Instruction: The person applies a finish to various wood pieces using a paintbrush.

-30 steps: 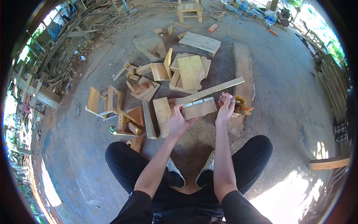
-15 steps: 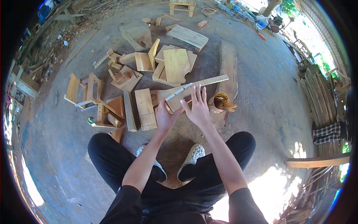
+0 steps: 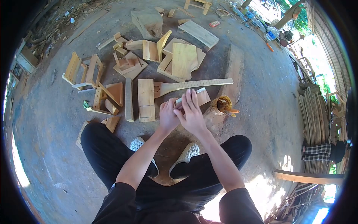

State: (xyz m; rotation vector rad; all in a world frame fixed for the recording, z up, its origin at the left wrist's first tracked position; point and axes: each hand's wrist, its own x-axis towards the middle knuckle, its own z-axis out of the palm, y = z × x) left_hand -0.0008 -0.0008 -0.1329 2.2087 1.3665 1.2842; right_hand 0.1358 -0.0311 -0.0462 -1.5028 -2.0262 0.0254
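Observation:
My left hand (image 3: 169,115) is closed around the left end of a small wooden block (image 3: 203,97), which has a pale strip along its upper edge. My right hand (image 3: 192,115) lies over the same block, fingers stretched out and close together, thumb near my left hand. Both hands cover much of the block. Just beyond it lies a long wooden neck-shaped piece (image 3: 203,83) with marks across its length. Its wide end meets an upright-looking wooden board (image 3: 146,100) left of my hands.
A woven container (image 3: 216,108) with orange-handled tools stands right of my hands. A dark narrow plank (image 3: 129,100), a small wooden frame (image 3: 87,72) and several offcuts lie left and ahead. A long plank (image 3: 233,72) lies beyond the container; a wooden stool (image 3: 197,5) stands far off.
The block has turned and drawn down, away from the neck-shaped piece. My right fingers, spread before, are now closer together and nearer my left hand. The camera view has shifted slightly.

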